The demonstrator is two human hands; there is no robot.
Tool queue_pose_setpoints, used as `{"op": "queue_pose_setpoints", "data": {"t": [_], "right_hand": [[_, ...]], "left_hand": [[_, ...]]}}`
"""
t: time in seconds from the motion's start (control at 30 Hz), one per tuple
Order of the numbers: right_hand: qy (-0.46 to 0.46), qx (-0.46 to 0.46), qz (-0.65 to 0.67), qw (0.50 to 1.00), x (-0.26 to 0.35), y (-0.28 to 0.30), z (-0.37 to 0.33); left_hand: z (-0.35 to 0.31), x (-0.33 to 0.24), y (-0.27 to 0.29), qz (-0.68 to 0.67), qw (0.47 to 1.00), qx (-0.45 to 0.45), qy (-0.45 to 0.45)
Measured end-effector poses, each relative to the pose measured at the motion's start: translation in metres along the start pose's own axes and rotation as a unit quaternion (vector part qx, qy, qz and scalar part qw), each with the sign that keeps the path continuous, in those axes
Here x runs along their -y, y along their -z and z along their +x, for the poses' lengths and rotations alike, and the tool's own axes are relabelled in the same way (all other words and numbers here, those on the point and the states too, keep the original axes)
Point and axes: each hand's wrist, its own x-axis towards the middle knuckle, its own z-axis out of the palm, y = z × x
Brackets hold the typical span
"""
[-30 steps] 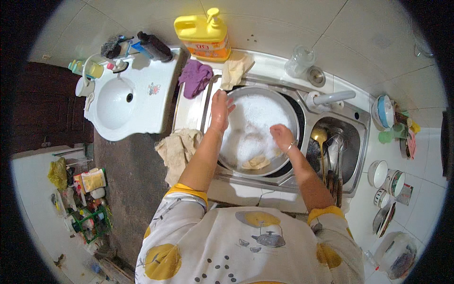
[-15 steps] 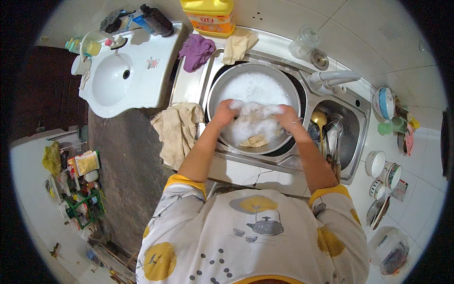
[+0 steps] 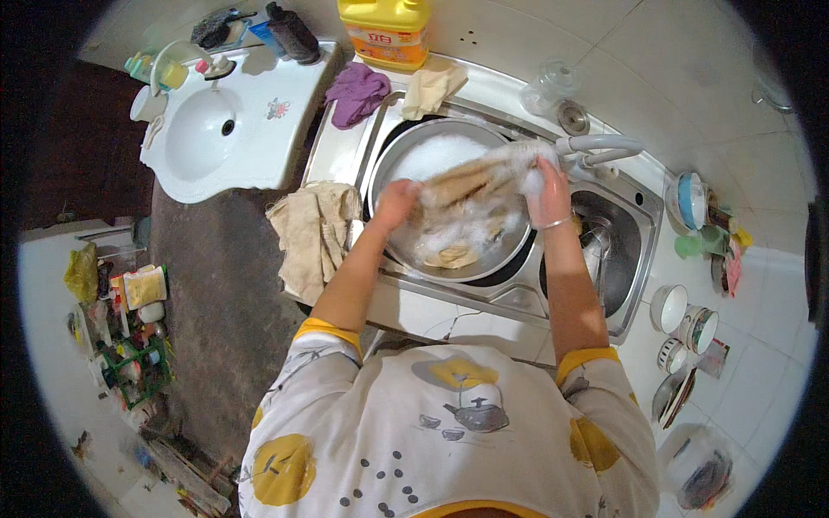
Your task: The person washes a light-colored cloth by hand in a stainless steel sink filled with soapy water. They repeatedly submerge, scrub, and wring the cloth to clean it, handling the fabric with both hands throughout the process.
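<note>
The left hand [image 3: 395,201] was clenched on one end of a soapy beige cloth [image 3: 471,186], and the right hand [image 3: 547,192] gripped the other end, which was thick with white suds. The cloth was stretched between the two hands above a round metal basin [image 3: 406,155]. The basin sat in the left bowl of a steel sink [image 3: 635,259] and held white foam, with more beige fabric lying in its lower part. A thin bangle circled the right wrist.

A grey tap [image 3: 600,148] reached over the sink just beside the right hand. The right bowl of the sink held metal utensils, too blurred to identify singly. A crumpled beige towel [image 3: 315,233] hung over the front left edge of the sink, near the left forearm. A purple rag [image 3: 358,91] and a pale yellow rag [image 3: 429,89] lay at the back edge of the sink, side by side. A yellow jug [image 3: 386,30] stood behind them against the tiled wall.

A white washbasin [image 3: 207,134] stood left of the sink, with small bottles at its back rim. Several bowls [image 3: 682,324] stood on the white bench [image 3: 760,311] to the right, well apart from the hands.
</note>
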Motion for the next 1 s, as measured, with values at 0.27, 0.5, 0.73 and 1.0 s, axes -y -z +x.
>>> {"op": "queue_pose_setpoints", "data": {"t": [0.27,0.5,0.73,1.0], "right_hand": [[-0.062,-0.04,-0.265,0.961,-0.087,-0.046,0.054],[-0.185,0.183,-0.449,0.855,-0.13,-0.066,0.006],[-0.105,-0.03,-0.221,0.969,-0.121,-0.069,-0.009],[-0.13,0.02,-0.284,0.95,-0.087,-0.114,-0.013]], "left_hand": [[0.025,0.001,-0.008,-0.191,0.972,-0.127,-0.055],[0.076,0.107,-0.058,-0.231,0.97,-0.04,0.065],[0.058,0.0,-0.044,-0.603,0.747,0.145,0.237],[0.041,-0.015,-0.068,-0.579,0.774,0.105,0.233]]}}
